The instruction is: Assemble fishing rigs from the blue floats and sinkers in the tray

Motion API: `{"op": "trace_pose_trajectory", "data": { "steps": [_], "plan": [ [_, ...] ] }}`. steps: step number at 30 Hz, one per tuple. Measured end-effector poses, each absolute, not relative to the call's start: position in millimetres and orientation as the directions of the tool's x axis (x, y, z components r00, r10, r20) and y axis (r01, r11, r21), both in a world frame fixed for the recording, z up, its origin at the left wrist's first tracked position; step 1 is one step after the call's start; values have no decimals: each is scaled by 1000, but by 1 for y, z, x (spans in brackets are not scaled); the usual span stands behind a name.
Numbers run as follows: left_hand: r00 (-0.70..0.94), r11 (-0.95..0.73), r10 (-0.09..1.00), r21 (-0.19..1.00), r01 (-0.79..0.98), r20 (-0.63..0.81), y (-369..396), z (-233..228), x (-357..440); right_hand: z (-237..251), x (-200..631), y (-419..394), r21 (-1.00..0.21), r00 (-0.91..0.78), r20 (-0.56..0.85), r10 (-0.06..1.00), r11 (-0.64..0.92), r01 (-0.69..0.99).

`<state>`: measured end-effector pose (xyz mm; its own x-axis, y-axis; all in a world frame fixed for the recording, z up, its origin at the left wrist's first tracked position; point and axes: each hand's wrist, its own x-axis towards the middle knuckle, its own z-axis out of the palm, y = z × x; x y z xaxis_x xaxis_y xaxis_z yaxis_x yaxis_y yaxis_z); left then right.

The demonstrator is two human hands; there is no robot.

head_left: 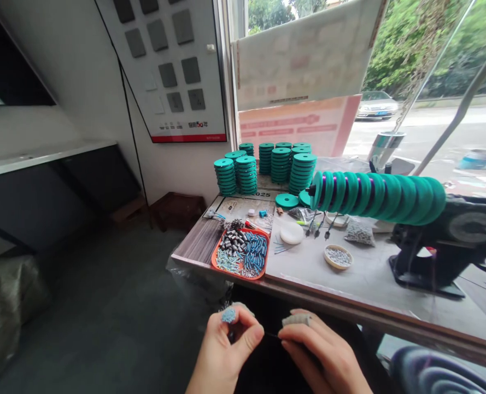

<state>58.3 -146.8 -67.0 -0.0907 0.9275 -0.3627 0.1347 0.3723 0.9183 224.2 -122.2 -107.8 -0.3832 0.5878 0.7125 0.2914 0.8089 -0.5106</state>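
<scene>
My left hand (226, 350) is closed below the table's front edge. A bundle of thin pieces with pale blue ends (228, 315) shows at its curled fingers. A thin dark strand (271, 335) stretches from my left thumb and finger to the fingertips of my right hand (325, 350), which are pinched together. Greyish covers wrap a finger on each hand. Just beyond my hands, an orange tray (215, 261) on the table holds dark grey cylinders (233, 241), blue tube-like pieces (256, 250) and small pale green and silvery parts.
Stacks of green spools (246, 175) stand at the back of the table (296, 276). More green spools (374, 197) sit in a row on a black machine (427, 257) at right. A round dish (338, 257) of grey bits and a plastic bag (359, 232) lie before it.
</scene>
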Motion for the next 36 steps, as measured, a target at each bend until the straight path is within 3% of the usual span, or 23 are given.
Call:
{"op": "trace_pose_trajectory", "data": {
  "steps": [3,8,15,22,30,36],
  "plan": [
    [-95,432,897,902,-27,-432,-144,-75,60,-108,226,-124,-513,-337,727,598,799,313],
    [87,526,837,751,-399,-540,-146,-91,68,-113,222,-127,-372,-273,814,513,821,432],
    [76,634,762,717,-290,-643,-155,-104,74,-120,216,-133,-320,-305,819,485,829,458],
    [72,612,766,689,-388,-639,-153,-109,75,-119,216,-134,-304,-325,814,482,830,468],
    [-2,527,838,811,-254,-545,-155,-107,77,-121,217,-133,-293,-340,810,478,832,471],
    [29,554,827,804,-216,-561,-156,-102,76,-120,217,-133,-288,-344,808,479,830,478]
  ]
}}
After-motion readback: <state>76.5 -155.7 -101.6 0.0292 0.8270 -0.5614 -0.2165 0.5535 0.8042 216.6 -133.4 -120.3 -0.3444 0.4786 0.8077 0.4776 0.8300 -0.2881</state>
